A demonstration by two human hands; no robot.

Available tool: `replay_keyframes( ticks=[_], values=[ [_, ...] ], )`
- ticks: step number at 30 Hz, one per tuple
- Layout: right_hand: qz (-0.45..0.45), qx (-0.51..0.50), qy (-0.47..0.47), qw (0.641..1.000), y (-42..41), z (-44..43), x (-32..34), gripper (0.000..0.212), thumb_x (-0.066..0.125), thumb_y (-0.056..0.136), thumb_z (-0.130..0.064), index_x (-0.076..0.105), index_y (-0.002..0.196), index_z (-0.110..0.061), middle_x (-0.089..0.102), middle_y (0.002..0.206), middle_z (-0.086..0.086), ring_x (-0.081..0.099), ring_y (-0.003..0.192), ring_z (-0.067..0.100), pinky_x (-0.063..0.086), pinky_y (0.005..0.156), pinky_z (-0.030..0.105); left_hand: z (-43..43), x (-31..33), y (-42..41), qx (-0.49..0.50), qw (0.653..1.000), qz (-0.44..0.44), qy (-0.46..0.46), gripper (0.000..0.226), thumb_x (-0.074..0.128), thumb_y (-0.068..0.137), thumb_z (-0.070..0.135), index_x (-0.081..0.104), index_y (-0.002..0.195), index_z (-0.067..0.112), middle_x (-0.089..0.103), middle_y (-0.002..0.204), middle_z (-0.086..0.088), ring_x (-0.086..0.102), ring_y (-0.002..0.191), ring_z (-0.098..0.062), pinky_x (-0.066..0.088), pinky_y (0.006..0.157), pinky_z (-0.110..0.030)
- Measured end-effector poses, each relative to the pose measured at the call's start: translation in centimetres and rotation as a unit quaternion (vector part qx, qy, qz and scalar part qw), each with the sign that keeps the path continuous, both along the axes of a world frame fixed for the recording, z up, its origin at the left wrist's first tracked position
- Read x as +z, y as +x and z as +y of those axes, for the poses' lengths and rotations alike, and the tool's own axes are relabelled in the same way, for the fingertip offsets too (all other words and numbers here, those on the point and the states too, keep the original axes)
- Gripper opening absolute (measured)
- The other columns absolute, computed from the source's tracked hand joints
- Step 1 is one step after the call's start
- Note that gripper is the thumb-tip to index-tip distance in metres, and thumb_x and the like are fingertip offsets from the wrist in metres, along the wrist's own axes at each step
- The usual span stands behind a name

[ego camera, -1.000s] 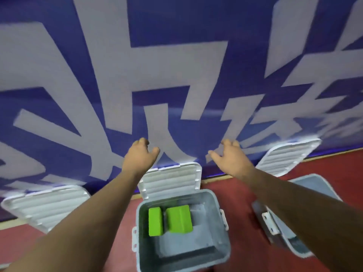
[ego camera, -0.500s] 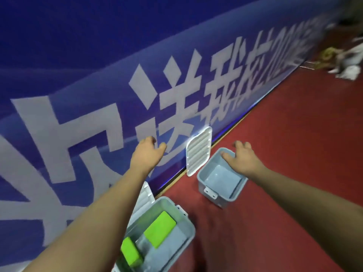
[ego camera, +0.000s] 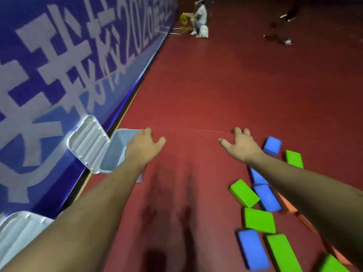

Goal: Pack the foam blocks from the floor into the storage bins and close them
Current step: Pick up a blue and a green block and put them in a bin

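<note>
Several green and blue foam blocks lie scattered on the red floor at the right, among them a green block [ego camera: 244,192], another green block [ego camera: 259,220] and a blue block [ego camera: 253,248]. Farther off sits a small blue block [ego camera: 272,145]. My right hand [ego camera: 240,146] hovers with spread fingers just left of that block, holding nothing. My left hand [ego camera: 144,147] is open in front of a grey storage bin [ego camera: 115,148], whose white ribbed lid [ego camera: 86,143] leans open against the wall.
A blue banner wall [ego camera: 59,65] with white lettering runs along the left. Another white bin lid [ego camera: 17,230] shows at the lower left. A person [ego camera: 199,18] crouches far off by the wall, with yellow items beside them. Orange blocks [ego camera: 290,207] lie under my right forearm.
My view has swung right, away from the bin holding green blocks, to the floor with scattered blocks. Both hands stay outstretched and hold nothing.
</note>
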State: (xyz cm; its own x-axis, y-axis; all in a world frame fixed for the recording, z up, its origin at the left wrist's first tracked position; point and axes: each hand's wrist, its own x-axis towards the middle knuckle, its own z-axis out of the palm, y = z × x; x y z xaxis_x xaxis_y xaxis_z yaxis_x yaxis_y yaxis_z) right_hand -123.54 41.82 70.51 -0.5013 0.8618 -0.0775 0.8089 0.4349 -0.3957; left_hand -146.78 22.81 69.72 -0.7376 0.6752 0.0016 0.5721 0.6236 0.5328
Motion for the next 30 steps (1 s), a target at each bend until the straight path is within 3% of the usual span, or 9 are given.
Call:
replay_keyframes(
  ticks=[9,14,18,24,27,30],
  values=[
    [-0.037,-0.141,-0.033,0.989,29.6,10.4,-3.1,0.068,0.053,0.089,-0.059,0.043,0.135,-0.009,0.042,0.13,0.022,0.05,0.12,0.043,0.044,0.099,0.049,19.4,-3.3,23.8,-0.178,0.983,0.017,-0.051,0.049,0.053,0.089,0.054,0.056,0.114,0.012,0.058,0.12,-0.014,0.055,0.114,-0.034,0.045,0.096,-0.041],
    [-0.046,-0.225,-0.068,0.971,40.0,14.2,-5.2,0.071,0.051,0.087,-0.064,0.044,0.135,-0.012,0.043,0.129,0.019,0.051,0.119,0.043,0.043,0.101,0.052,27.5,-5.6,32.1,-0.252,0.965,-0.011,-0.067,0.047,0.056,0.089,0.052,0.057,0.111,0.011,0.059,0.116,-0.015,0.056,0.111,-0.034,0.046,0.096,-0.041],
    [-0.056,-0.26,-0.104,0.959,44.5,17.0,-10.0,0.071,0.052,0.086,-0.063,0.044,0.135,-0.013,0.044,0.127,0.02,0.052,0.117,0.044,0.043,0.101,0.052,33.2,-10.7,35.8,-0.298,0.949,-0.023,-0.103,0.044,0.057,0.089,0.052,0.058,0.107,0.011,0.061,0.112,-0.015,0.058,0.107,-0.033,0.047,0.091,-0.04],
    [-0.097,-0.338,-0.177,0.919,47.5,20.3,-21.1,0.065,0.052,0.088,-0.06,0.045,0.129,-0.01,0.045,0.126,0.022,0.051,0.118,0.043,0.044,0.099,0.05,40.5,-23.4,39.3,-0.359,0.915,-0.06,-0.175,0.034,0.057,0.089,0.047,0.058,0.096,0.014,0.064,0.102,-0.015,0.061,0.099,-0.034,0.043,0.076,-0.037],
    [-0.114,-0.368,-0.225,0.895,47.3,21.1,-28.1,0.064,0.053,0.09,-0.059,0.044,0.13,-0.009,0.044,0.127,0.022,0.051,0.117,0.043,0.044,0.099,0.048,43.8,-30.8,40.6,-0.401,0.885,-0.075,-0.225,0.039,0.058,0.089,0.042,0.061,0.108,0.009,0.064,0.109,-0.018,0.06,0.105,-0.035,0.045,0.083,-0.038],
    [-0.125,-0.375,-0.275,0.876,46.6,21.6,-35.6,0.065,0.052,0.09,-0.06,0.043,0.132,-0.011,0.043,0.131,0.02,0.051,0.119,0.04,0.043,0.1,0.047,45.8,-38.2,41.7,-0.431,0.861,-0.073,-0.261,0.038,0.058,0.086,0.044,0.061,0.099,0.009,0.066,0.105,-0.019,0.061,0.102,-0.036,0.049,0.082,-0.041]
  ],
)
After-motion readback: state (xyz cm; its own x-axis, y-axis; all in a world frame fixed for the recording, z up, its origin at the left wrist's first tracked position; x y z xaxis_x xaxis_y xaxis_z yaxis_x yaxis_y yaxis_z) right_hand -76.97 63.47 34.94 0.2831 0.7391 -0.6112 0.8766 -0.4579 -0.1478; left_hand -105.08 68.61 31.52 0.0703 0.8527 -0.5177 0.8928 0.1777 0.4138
